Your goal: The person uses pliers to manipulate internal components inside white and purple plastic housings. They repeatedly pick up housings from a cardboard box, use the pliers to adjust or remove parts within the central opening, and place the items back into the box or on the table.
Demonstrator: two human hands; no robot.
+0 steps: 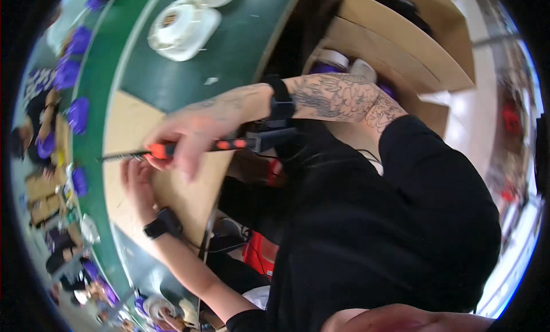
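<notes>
My right hand (197, 128), on the tattooed arm, is closed around an orange-and-black screwdriver (162, 151) that looks powered. Its long, thin dark shaft points left and lies nearly level. Just below that shaft is my left hand (139, 186), its fingers bunched and bent up close to it. Motion blur and the tool hide the fingertips, so what they pinch, if anything, does not show. Both hands are over a pale, wood-coloured board (192, 203) lying on the dark green bench.
White rounded plastic parts (177, 31) sit on the green bench top (229, 51) beyond my right hand. Behind my right arm stands an open cardboard box (395, 40). A dark cable (226, 249) hangs at the bench edge. Across the green strip, people work among purple items (67, 73).
</notes>
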